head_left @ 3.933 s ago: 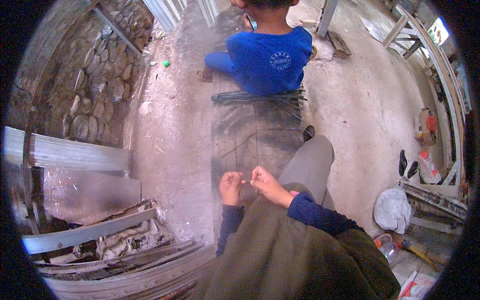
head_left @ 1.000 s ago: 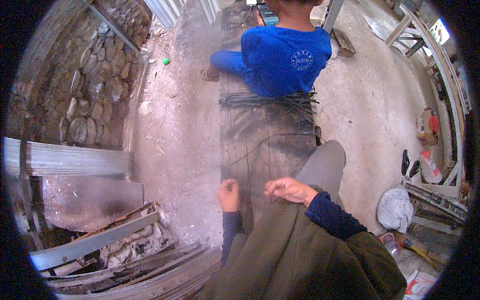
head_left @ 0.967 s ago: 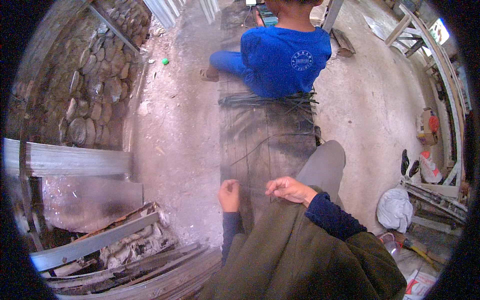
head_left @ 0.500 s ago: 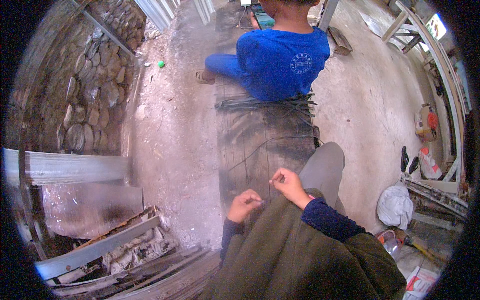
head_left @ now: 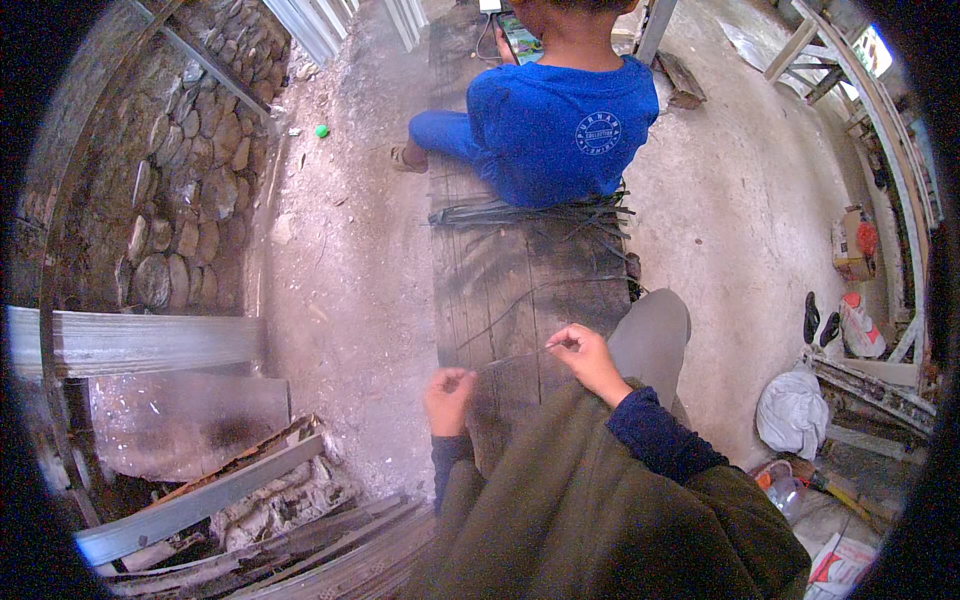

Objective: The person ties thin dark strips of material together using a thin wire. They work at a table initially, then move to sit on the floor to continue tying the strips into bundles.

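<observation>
A thin dark strand (head_left: 512,358) runs between my two hands above the wooden bench (head_left: 485,265). My left hand (head_left: 449,402), blurred a little, pinches its left end. The other end is between the thumb and fingertips of my right hand (head_left: 590,364), beside my raised knee. What the strand is made of is too fine to tell. Across the bench lies a bundle of dark flat strips (head_left: 530,213), and one long loose strip (head_left: 522,294) curves over the planks nearer me.
Ahead on the bench sits a person in blue (head_left: 560,130), back to me, holding a phone (head_left: 522,42). A small green ball (head_left: 321,131) lies on the floor at left. Stacked stones (head_left: 190,210) line the left; a white sack (head_left: 792,410) and dark sandals (head_left: 811,318) are at right.
My hands have moved apart, the left one outward to the left and slightly up, and the strand now shows stretched between them. The right hand has barely shifted.
</observation>
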{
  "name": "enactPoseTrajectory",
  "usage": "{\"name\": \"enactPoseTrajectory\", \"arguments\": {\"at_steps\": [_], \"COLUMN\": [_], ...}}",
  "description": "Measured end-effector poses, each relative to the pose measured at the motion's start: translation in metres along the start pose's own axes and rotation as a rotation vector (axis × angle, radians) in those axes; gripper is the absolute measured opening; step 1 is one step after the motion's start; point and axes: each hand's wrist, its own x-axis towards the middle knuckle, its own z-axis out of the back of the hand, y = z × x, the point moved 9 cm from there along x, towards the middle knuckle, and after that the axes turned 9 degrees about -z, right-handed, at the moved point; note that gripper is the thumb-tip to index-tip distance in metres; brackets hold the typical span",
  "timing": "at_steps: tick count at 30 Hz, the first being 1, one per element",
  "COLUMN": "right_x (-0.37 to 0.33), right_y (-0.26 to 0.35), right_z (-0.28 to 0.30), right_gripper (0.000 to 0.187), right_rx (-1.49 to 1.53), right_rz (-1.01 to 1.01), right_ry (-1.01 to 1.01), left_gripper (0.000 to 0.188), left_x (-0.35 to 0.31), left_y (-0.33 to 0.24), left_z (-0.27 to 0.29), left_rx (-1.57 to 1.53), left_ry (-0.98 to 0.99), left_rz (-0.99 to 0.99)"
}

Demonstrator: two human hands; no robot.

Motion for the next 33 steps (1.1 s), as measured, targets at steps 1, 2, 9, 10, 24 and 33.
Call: {"name": "enactPoseTrajectory", "arguments": {"at_steps": [1,2,9,10,24,33], "right_x": [-0.001,-0.002,-0.047,-0.052,-0.011,-0.015], "right_y": [0.004,0.003,0.08,0.089,0.059,0.051], "right_z": [-0.003,-0.012,-0.034,-0.034,0.041,0.045], "right_gripper": [0.011,0.012,0.016,0.016,0.01,0.008], "right_rx": [0.002,0.113,0.441,0.369,-0.103,-0.05], "right_rz": [0.022,-0.045,0.028,0.118,0.203,0.216], "right_ry": [0.055,0.186,0.774,0.802,-0.111,-0.195], "left_gripper": [0.012,0.012,0.008,0.008,0.006,0.013], "left_x": [0.001,0.001,0.002,0.003,-0.035,-0.023], "left_y": [0.006,0.011,-0.01,-0.015,-0.058,-0.031], "left_z": [0.003,0.006,0.005,0.002,-0.074,-0.054], "left_rx": [-0.015,-0.03,-0.053,-0.029,-0.236,-0.273], "left_ry": [-0.065,-0.13,-0.269,-0.25,0.56,0.469], "left_rz": [0.049,0.097,0.082,0.037,-0.002,-0.145]}}
